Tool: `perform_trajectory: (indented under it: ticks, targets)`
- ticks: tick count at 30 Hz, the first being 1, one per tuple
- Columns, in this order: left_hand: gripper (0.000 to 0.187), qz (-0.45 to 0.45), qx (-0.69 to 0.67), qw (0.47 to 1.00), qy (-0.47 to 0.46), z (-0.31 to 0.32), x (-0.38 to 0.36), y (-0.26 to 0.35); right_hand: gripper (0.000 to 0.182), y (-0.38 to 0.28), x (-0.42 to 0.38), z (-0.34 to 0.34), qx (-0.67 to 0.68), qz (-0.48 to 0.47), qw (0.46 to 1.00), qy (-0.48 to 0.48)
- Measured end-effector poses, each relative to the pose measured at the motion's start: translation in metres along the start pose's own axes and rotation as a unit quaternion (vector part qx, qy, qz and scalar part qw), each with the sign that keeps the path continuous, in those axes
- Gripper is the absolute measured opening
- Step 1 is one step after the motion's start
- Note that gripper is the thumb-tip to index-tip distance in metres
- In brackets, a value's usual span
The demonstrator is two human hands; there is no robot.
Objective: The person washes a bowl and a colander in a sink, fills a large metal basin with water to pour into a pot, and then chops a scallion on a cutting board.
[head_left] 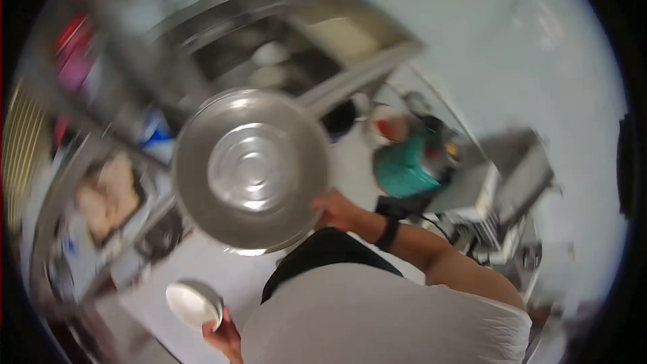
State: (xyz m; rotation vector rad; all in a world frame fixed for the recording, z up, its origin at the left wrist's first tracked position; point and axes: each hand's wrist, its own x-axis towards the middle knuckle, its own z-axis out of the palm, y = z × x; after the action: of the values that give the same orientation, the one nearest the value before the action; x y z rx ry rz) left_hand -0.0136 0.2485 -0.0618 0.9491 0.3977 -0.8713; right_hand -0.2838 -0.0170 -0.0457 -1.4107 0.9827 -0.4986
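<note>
A large round metal basin (pixel 195 182) fills the middle of the view, its shiny inside facing up with nothing seen in it. My right hand (pixel 338 209) grips its rim on the lower right side, fingers closed around the edge. Lower down at the left, a small white bowl (pixel 191 305) is tilted in my left hand (pixel 224 339), which is closed on its edge. Both are held above the pale floor.
A metal sink (pixel 381 61) with white dishes in it stands ahead. At the left, a counter holds a tray of pale food (pixel 111 195). On the right are a teal container (pixel 408 170) and a grey metal box (pixel 519 162). Motion blurs much of the scene.
</note>
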Motion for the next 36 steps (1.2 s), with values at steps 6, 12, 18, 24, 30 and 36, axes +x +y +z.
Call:
perform_trajectory:
  ticks: [6, 12, 18, 24, 30, 36]
  targets:
    - [0.046, -0.106, 0.152, 0.981, -0.061, 0.077, -0.005, -0.031, 0.035, -0.004, -0.048, -0.071, 0.485, 0.111, 0.851, 0.166]
    - [0.048, -0.155, 0.262, 0.936, -0.177, 0.164, -0.010, -0.100, 0.040, 0.014, -0.122, -0.134, 0.513, 0.044, 0.798, 0.314]
    - [0.049, -0.210, 0.337, 0.881, -0.257, 0.216, -0.019, -0.157, 0.042, 0.039, -0.184, -0.147, 0.543, -0.002, 0.737, 0.402]
    - [0.051, -0.298, 0.398, 0.793, -0.351, 0.260, -0.046, -0.243, 0.035, 0.069, -0.218, -0.129, 0.562, -0.028, 0.665, 0.491]
    - [0.052, -0.388, 0.438, 0.680, -0.442, 0.287, -0.096, -0.318, 0.026, 0.048, -0.236, -0.118, 0.595, -0.071, 0.620, 0.507]
    - [0.054, -0.442, 0.435, 0.623, -0.476, 0.285, -0.124, -0.338, 0.031, 0.050, -0.276, -0.078, 0.596, -0.085, 0.559, 0.570]
